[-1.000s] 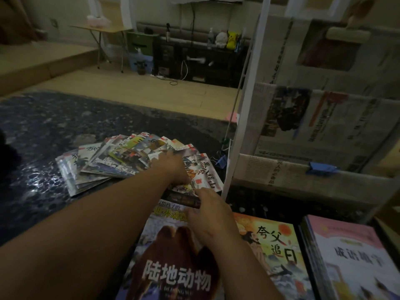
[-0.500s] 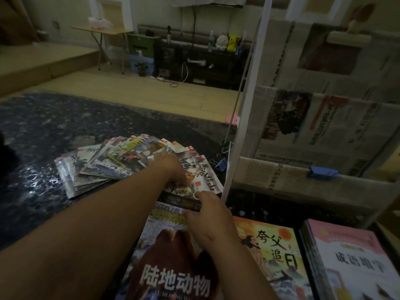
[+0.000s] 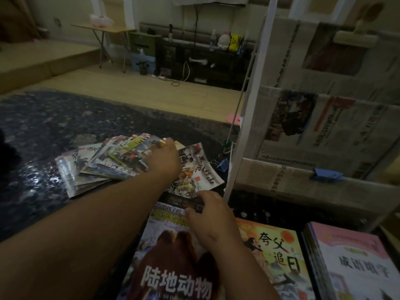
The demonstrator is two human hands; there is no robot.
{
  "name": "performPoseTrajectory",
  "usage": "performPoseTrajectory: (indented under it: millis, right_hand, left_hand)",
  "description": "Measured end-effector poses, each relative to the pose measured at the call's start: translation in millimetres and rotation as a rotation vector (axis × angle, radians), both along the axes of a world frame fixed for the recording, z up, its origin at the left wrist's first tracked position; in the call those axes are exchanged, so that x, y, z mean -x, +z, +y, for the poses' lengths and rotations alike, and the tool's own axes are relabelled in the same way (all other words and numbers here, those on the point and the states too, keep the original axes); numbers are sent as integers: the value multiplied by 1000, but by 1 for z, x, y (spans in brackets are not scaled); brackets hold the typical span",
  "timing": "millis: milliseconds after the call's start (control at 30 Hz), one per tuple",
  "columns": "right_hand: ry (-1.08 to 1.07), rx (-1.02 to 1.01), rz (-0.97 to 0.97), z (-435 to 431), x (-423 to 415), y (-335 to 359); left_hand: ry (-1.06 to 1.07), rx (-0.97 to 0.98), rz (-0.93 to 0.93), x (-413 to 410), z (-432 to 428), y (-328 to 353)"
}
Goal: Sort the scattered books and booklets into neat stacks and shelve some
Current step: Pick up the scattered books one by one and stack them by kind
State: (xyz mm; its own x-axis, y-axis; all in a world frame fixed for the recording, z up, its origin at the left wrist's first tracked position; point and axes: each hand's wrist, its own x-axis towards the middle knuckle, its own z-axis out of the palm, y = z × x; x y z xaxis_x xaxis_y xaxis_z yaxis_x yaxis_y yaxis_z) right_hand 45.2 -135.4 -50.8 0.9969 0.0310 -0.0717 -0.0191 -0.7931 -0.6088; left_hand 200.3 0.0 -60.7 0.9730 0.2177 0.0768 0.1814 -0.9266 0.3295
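Booklets (image 3: 101, 165) lie fanned on the dark rug (image 3: 43, 126), overlapping like dealt cards, most of the spread running out to the left of the left hand (image 3: 164, 161). That hand lies palm down on the fan's right end, fingers stretched forward and closed round nothing. We judge it is pinning or raking the loose covers so they can be squared. Just right of it, partly under it, sits a painted booklet (image 3: 199, 172), skewed against the rest. The right hand (image 3: 210, 213) is nearer to us, fingers curled at the near edge of that booklet and of a dark booklet (image 3: 179, 199) beneath it. Whether it pinches an edge or only touches, we cannot tell. Likely purpose: lift or nudge the near edges while the other hand steadies the pile. Under the right wrist lies a camel book (image 3: 168, 256). Right of that wrist come an orange book (image 3: 277, 245) and a pink-covered stack (image 3: 350, 267), laid side by side. Beyond the right hand's knuckles stands a white rack (image 3: 249, 126) hung with newspapers (image 3: 324, 126), a blue binder clip (image 3: 223, 164) at its foot. Sorting looks early: the fan is not yet a stack.
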Motion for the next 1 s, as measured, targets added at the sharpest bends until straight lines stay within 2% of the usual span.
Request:
performPoseTrajectory:
  millis: [100, 233, 367, 433, 567, 733, 867, 1000]
  right_hand:
    - [-12, -20, -9, 4, -1, 4]
    - [8, -30, -21, 15, -1, 13]
    - [50, -34, -36, 37, 6, 23]
    - [74, -38, -36, 48, 9, 25]
    - [113, -38, -61, 66, 16, 29]
    - [197, 7, -91, 87, 23, 25]
    - [288, 110, -82, 100, 24, 20]
    - [383, 232, -50, 117, 27, 18]
  left_hand:
    - [12, 116, -92, 18, 14, 9]
    - [81, 388, -155, 43, 42, 30]
    - [213, 589, -330, 79, 74, 54]
    - [277, 707, -346, 97, 91, 61]
    - [364, 819, -305, 128, 126, 63]
    - [427, 846, -212, 159, 161, 44]
    - [459, 888, -44, 174, 178, 20]
    - [428, 760, 189, 183, 185, 0]
